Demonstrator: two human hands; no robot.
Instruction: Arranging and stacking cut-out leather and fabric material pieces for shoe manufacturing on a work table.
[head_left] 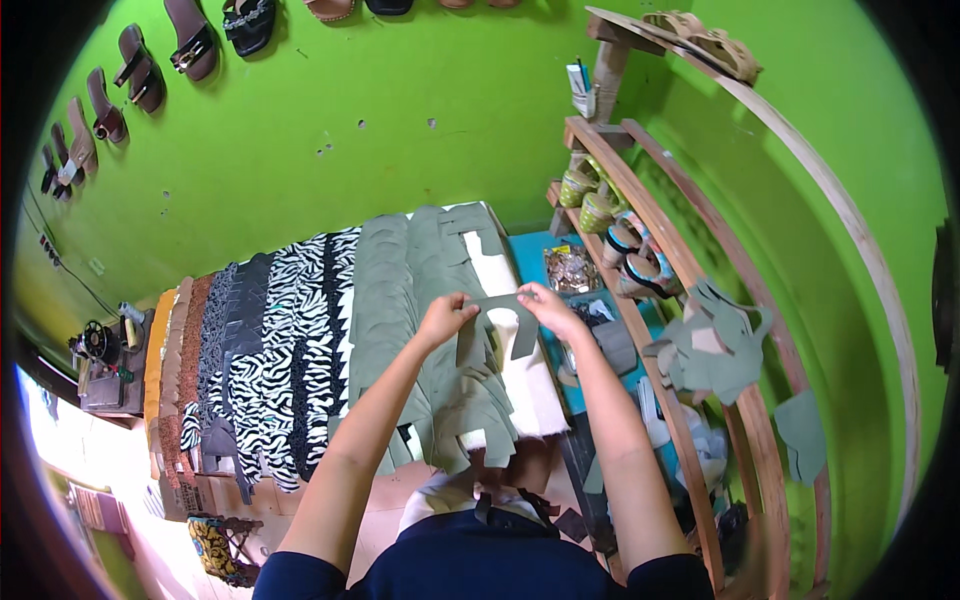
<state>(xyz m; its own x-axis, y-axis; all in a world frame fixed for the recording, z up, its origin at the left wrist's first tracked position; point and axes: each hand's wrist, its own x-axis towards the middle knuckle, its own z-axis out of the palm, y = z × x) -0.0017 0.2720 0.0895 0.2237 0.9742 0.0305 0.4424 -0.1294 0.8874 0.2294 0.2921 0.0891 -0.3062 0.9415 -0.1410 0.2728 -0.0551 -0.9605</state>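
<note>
Grey-green U-shaped piece [498,301] hangs over the table [542,398], toward its right edge, pinched at both upper corners, left hand [447,320] and right hand [553,311]. Probably wants light, even tension; let legs hang free, clear of overlapping pieces [383,290].

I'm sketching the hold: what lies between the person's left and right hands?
A grey-green inverted-U piece spans the stretch between the left hand and the right hand, which both grip it; the head view shows this.
</note>
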